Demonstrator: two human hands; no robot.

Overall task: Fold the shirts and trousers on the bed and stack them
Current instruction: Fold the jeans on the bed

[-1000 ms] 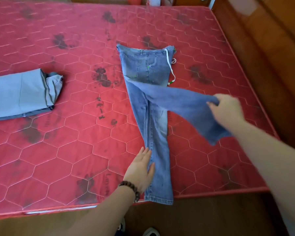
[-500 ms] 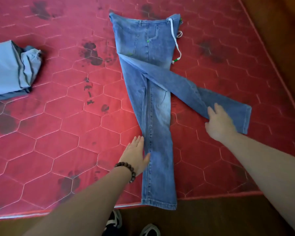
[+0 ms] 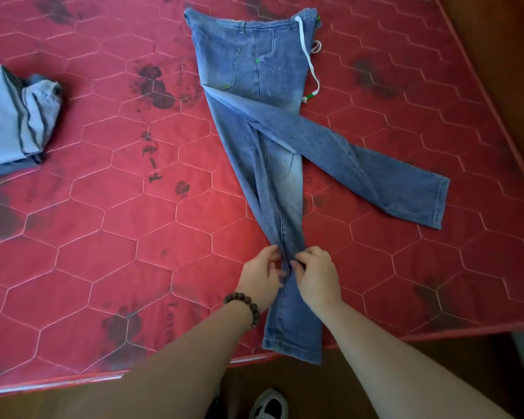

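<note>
step: mid-fold on the jeans, spread on the red mattress, one leg splayed right | hands: left hand and right hand both pinched the near leg at its middle | done: folded grey garment far left | next: probably lay the splayed leg over this one, edges lined up

Both forearms are bare, no sleeves showing. The left wrist has a bracelet of round dark brown wooden beads. Down at the bottom there's a dark sneaker with white trim.
</note>
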